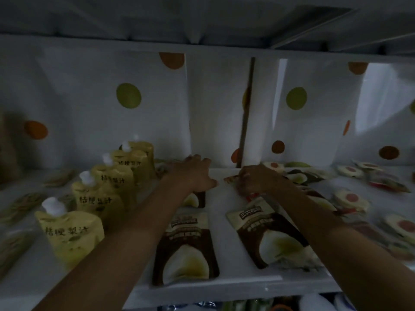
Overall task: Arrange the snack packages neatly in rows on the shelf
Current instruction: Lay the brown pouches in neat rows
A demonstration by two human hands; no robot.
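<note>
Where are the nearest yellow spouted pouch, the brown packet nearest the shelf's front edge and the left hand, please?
Nearest yellow spouted pouch [71, 234]: head view, on its printed front.
Front brown packet [187, 248]: head view, on its middle.
Left hand [190, 173]: head view, on the back of the hand.

- Brown snack packages [186, 248]: flexible plastic film, smooth, slightly glossy.
- Yellow spouted pouches [71, 232] along the shelf's left side: soft, matt-looking film with white plastic caps.
- Shelf [224, 194]: smooth, white, matt surface.
- Backing sheet [107, 104] with dots: thin, glossy, wrinkled plastic or paper.
</note>
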